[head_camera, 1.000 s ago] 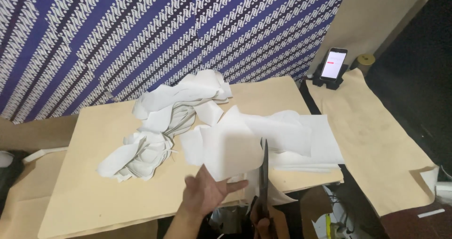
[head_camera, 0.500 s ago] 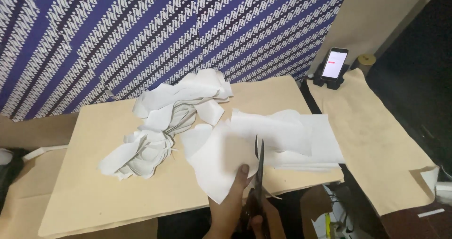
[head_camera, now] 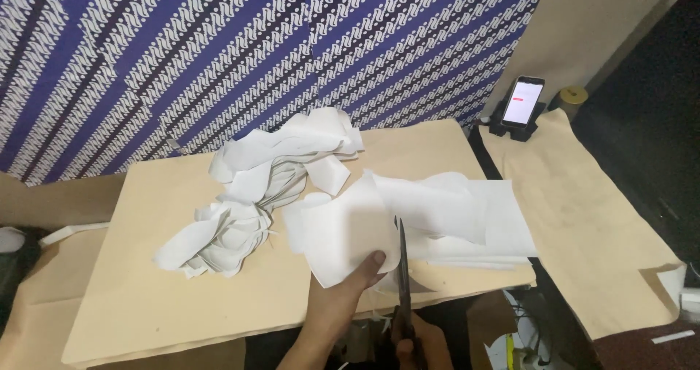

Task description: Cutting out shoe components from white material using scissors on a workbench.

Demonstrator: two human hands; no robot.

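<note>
The white sheet (head_camera: 350, 231) I am cutting is thin, plain and slightly curled, with a rounded lower-left corner; it lies at the near edge of the tan board (head_camera: 182, 297), its long axis running from about 8 o'clock to 2 o'clock, where it overlaps a flat stack of white sheets (head_camera: 474, 217). My left hand (head_camera: 350, 286) pinches the sheet's lower edge, thumb on top and the other fingers hidden beneath the paper. My right hand (head_camera: 415, 344) is closed round the handles of the dark scissors (head_camera: 403, 268), whose blades point almost straight to 12 o'clock, standing narrow and nearly together along the sheet's right side. That hand is cut off by the bottom of the frame, so I can see little of its grip. At 10 o'clock from the sheet sits a loose heap of cut white scraps (head_camera: 255, 188). A phone (head_camera: 522, 102) stands propped at 1 o'clock, well apart, its screen too small to make out.
</note>
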